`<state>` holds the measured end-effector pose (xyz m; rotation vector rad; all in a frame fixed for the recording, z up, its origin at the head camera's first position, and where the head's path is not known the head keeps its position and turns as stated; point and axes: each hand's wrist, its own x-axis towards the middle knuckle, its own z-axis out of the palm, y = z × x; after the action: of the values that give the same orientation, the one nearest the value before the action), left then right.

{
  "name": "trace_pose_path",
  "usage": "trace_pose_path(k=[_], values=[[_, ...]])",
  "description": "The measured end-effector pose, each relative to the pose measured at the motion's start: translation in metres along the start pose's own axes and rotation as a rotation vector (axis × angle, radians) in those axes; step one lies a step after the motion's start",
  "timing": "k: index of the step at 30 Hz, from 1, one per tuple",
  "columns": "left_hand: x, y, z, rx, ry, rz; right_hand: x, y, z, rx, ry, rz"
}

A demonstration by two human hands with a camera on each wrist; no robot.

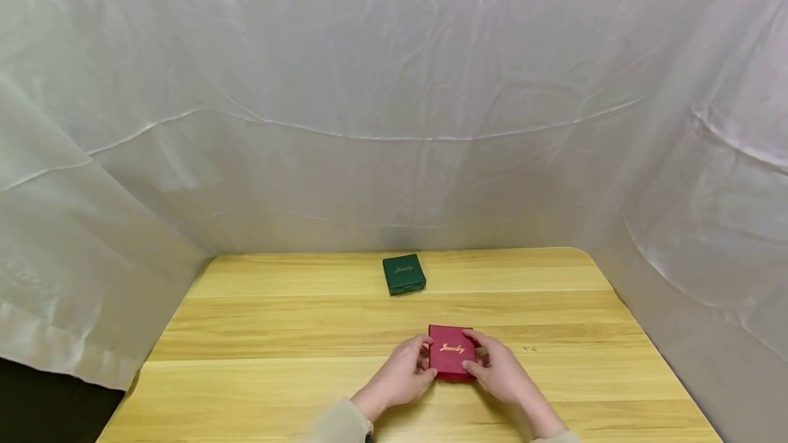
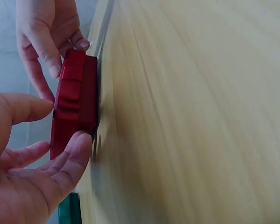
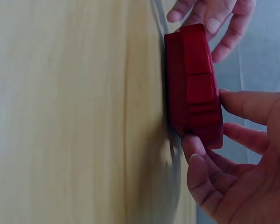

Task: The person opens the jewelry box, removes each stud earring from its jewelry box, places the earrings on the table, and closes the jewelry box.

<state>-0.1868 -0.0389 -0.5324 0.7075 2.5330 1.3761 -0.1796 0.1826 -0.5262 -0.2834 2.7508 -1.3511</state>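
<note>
A flat red jewelry box with gold "Jewelry" lettering sits near the front of the table, between the hands. My left hand holds its left side, thumb at the near corner and fingers along the edge. From the opposite side, my right hand grips the box, thumb by the near right corner and index finger over the far right one. Both wrist views show a ribbon-like band on the front of the red box. In the right wrist view, fingertips reach low on the side of the box.
Farther back on the wooden table lies a green jewelry box with similar lettering. Pale fabric hangs behind the table and along both sides. A dark area shows below the fabric at the lower left.
</note>
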Motion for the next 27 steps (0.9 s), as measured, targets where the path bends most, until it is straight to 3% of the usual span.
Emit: trace_pose_path(k=[15, 27], values=[[0.020, 0.011, 0.025, -0.125, -0.025, -0.013, -0.002, 0.019, -0.030, 0.025, 0.040, 0.097], [0.025, 0.023, 0.038, -0.112, -0.079, -0.040, -0.003, 0.031, -0.048, -0.048, 0.004, 0.125]])
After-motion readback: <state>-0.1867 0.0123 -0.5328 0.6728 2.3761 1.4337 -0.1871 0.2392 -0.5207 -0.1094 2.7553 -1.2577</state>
